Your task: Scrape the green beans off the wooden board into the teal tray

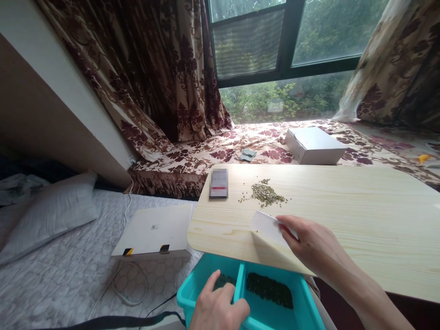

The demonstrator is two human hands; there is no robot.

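My right hand (304, 238) pinches a thin white card (270, 227), tilted with its lower side near the wooden tabletop (364, 215). A couple of small seeds lie on or beside the card. Beyond it is a loose pile of small greenish-brown seeds or beans (266, 192), with stray ones around. My left hand (220, 307) is at the divider of a teal two-compartment bin (305, 298), thumb on the right side and fingers on the left, seemingly gripping it. The bin's right compartment has a layer of dark green beans (270, 288); fewer show in the left one, partly behind my fingers.
A blurred grey box (218, 183) lies at the table's left corner. A white flat box (154, 229) rests on the quilted bed (85, 233). On the window ledge are another white box (316, 144) and a small grey-green cloth-like item (248, 155). Cables trail across the bed.
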